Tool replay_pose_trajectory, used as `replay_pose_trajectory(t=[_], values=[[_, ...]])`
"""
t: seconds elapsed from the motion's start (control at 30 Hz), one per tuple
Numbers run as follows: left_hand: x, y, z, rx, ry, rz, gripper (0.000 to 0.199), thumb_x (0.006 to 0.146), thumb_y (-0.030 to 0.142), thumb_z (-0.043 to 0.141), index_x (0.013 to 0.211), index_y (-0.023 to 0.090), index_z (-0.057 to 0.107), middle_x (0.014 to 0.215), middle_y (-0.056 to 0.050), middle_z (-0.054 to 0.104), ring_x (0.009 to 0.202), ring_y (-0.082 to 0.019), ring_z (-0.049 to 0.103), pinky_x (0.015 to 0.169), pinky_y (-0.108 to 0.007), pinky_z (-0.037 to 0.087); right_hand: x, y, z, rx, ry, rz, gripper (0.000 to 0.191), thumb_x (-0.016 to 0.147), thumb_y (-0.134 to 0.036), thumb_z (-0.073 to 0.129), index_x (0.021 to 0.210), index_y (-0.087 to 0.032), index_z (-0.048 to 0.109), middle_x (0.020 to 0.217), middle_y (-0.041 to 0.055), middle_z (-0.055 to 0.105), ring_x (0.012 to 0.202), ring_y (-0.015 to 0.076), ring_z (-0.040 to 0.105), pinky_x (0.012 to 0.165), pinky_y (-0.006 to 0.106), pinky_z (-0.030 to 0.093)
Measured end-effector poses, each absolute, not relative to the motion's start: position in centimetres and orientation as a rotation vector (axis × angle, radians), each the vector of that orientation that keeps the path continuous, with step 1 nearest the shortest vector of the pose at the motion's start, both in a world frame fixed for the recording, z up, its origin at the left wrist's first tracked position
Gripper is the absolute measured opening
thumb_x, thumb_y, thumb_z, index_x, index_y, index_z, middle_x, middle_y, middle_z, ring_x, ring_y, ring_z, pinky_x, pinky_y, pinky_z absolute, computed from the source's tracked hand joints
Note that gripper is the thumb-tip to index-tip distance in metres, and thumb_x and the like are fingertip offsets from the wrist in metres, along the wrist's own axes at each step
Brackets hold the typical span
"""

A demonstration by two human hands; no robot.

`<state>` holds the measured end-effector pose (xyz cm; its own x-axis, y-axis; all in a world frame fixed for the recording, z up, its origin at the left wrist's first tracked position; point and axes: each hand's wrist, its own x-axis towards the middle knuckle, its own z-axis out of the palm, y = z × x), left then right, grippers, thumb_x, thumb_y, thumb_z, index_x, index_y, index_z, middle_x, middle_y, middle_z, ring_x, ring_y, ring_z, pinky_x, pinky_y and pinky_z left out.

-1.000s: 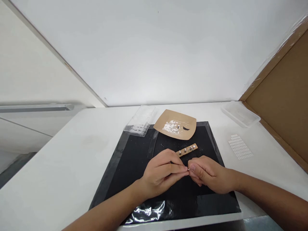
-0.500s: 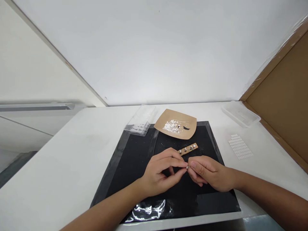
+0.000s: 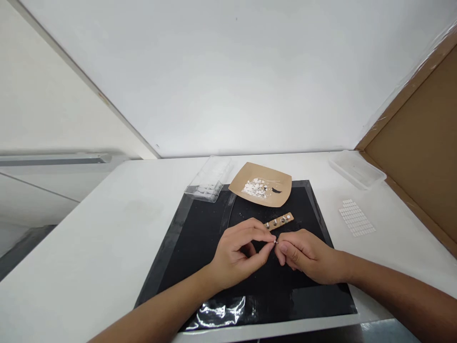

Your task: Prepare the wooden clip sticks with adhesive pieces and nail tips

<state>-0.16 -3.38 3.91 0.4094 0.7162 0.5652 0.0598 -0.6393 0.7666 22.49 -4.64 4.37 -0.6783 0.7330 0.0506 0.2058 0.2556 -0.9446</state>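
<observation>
Small piece (image 3: 275, 242) pinched over black mat (image 3: 200, 247), open containers behind

At left, a clear compartment box (image 3: 213, 170) straddles the mat's far edge and the white counter (image 3: 89, 228); pale shapes show in its near compartments, too indistinct to name. The left hand (image 3: 243, 252) has its grip closed on the small piece, thumb against fingertip. Beyond, a tan plate (image 3: 280, 196) holds white bits, thin strands and a dark sliver. Nearer lies a brown strip (image 3: 288, 217) bearing small metal and white parts. The right hand (image 3: 303, 255) is closed beside the piece; whether it grips anything cannot be told. Farther right, white tabs (image 3: 357, 219) lie in rows, with a translucent tray (image 3: 357, 169) behind, its contents unclear.
</observation>
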Motion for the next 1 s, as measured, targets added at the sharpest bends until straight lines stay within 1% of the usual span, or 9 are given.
replay_pose_trajectory(t=[0.07, 0.2, 0.27, 0.37, 0.5, 0.6, 0.7, 0.8, 1.0], values=[[-0.1, -3.36, 3.99, 2.015, 0.668, 1.273, 0.014, 0.092, 0.01, 0.071, 0.101, 0.016, 0.079, 0.09, -0.008, 0.073, 0.055, -0.006, 0.061, 0.04, -0.011, 0.048, 22.4, -4.65, 4.27, -0.836, -2.103, 1.35, 0.05, 0.114, -0.05, 0.034, 0.085, -0.019, 0.06, 0.065, -0.0041, 0.053, 0.058, 0.0105, 0.049, 0.061, 0.023, 0.041], [0.08, -3.3, 3.83, 2.044, 0.654, 1.334, 0.018, 0.087, 0.005, 0.073, 0.099, 0.016, 0.079, 0.087, -0.008, 0.073, 0.065, -0.01, 0.066, 0.042, -0.012, 0.048, 22.16, -4.69, 4.23, -0.82, -2.25, 1.082, 0.053, 0.115, -0.048, 0.027, 0.082, -0.02, 0.058, 0.066, -0.0021, 0.057, 0.063, 0.0135, 0.051, 0.068, 0.028, 0.041], [0.17, -3.29, 3.62, 2.037, 0.656, 1.352, 0.017, 0.085, 0.004, 0.073, 0.096, 0.016, 0.078, 0.086, -0.008, 0.073, 0.066, -0.011, 0.067, 0.044, -0.013, 0.049, 22.03, -4.76, 4.2, -0.84, -2.288, 0.977, 0.053, 0.115, -0.046, 0.026, 0.082, -0.02, 0.058, 0.069, -0.0012, 0.059, 0.064, 0.0142, 0.05, 0.071, 0.03, 0.04], [0.29, -3.33, 3.33, 2.011, 0.665, 1.357, 0.012, 0.084, 0.004, 0.073, 0.087, 0.015, 0.075, 0.082, -0.007, 0.072, 0.065, -0.012, 0.068, 0.046, -0.015, 0.049, 21.86, -4.91, 4.05, -0.856, -2.311, 0.903, 0.048, 0.115, -0.041, 0.029, 0.083, -0.02, 0.057, 0.07, -0.0011, 0.061, 0.063, 0.0144, 0.049, 0.072, 0.031, 0.038], [0.42, -3.46, 3.24, 1.98, 0.681, 1.337, 0.012, 0.081, 0.003, 0.073, 0.082, 0.015, 0.072, 0.078, -0.006, 0.069, 0.064, -0.013, 0.068, 0.048, -0.017, 0.048, 21.7, -5.07, 3.94, -0.856, -2.335, 0.912, 0.043, 0.114, -0.037, 0.032, 0.082, -0.02, 0.055, 0.069, -0.0021, 0.06, 0.061, 0.0139, 0.045, 0.071, 0.031, 0.035], [0.45, -3.55, 3.36, 1.959, 0.674, 1.325, 0.014, 0.079, 0.002, 0.072, 0.081, 0.016, 0.071, 0.076, -0.005, 0.068, 0.065, -0.014, 0.069, 0.054, -0.022, 0.054, 21.62, -5.1, 4.14, -0.869, -2.344, 0.956, 0.042, 0.114, -0.037, 0.031, 0.081, -0.021, 0.052, 0.067, -0.0027, 0.058, 0.059, 0.0132, 0.042, 0.068, 0.031, 0.034], [0.41, -3.52, 3.52, 1.939, 0.628, 1.31, 0.016, 0.078, 0.0, 0.072, 0.082, 0.016, 0.071, 0.077, -0.006, 0.069, 0.066, -0.015, 0.07, 0.061, -0.026, 0.058, 21.57, -5.15, 4.52, -0.899, -2.337, 1.042, 0.044, 0.114, -0.036, 0.029, 0.077, -0.021, 0.049, 0.063, -0.0031, 0.056, 0.057, 0.0127, 0.043, 0.066, 0.031, 0.034], [0.36, -3.39, 3.62, 1.935, 0.567, 1.301, 0.019, 0.077, -0.002, 0.072, 0.084, 0.016, 0.072, 0.077, -0.006, 0.07, 0.068, -0.016, 0.07, 0.062, -0.027, 0.059, 21.56, -5.24, 4.81, -0.904, -2.321, 1.1, 0.045, 0.114, -0.035, 0.029, 0.075, -0.021, 0.048, 0.06, -0.0037, 0.055, 0.055, 0.0119, 0.043, 0.065, 0.03, 0.035], [0.39, -3.27, 3.46, 1.964, 0.556, 1.32, 0.022, 0.075, -0.004, 0.073, 0.086, 0.015, 0.072, 0.077, -0.006, 0.07, 0.068, -0.016, 0.07, 0.064, -0.027, 0.06, 21.59, -5.36, 4.78, -0.923, -2.313, 1.066, 0.044, 0.113, -0.036, 0.03, 0.077, -0.021, 0.049, 0.062, -0.0033, 0.056, 0.057, 0.0122, 0.044, 0.066, 0.03, 0.035]])
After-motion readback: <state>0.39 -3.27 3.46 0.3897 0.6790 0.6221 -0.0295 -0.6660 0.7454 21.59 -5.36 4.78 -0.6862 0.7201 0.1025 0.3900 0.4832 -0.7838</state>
